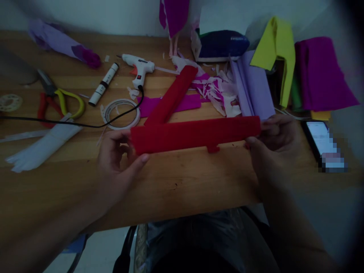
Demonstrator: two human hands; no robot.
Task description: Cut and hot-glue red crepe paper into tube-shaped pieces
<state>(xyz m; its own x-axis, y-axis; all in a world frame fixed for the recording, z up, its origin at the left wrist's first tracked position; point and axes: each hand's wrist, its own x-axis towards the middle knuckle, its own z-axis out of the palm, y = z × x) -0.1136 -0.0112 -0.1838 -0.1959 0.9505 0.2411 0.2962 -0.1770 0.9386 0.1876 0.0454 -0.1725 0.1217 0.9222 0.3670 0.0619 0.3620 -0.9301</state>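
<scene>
A long red strip of crepe paper [196, 134] is stretched level between my two hands, above the front of the wooden table. My left hand [118, 159] pinches its left end, thumb below and fingers behind. At the right end my right hand [271, 151] grips the strip between thumb and fingers. Behind it, a second red strip [173, 94] lies slanted over a flat magenta piece [187, 103]. A small red scrap [212, 148] shows just under the held strip's lower edge.
Behind lie a glue gun [138, 68] with its black cord, a marker [104, 84], a tape roll [122, 113], scissors [61, 100] and white glue sticks [42, 148]. Shredded paper [218, 91], folded lilac paper [254, 83], yellow paper [275, 49] and a phone [321, 140] are to the right.
</scene>
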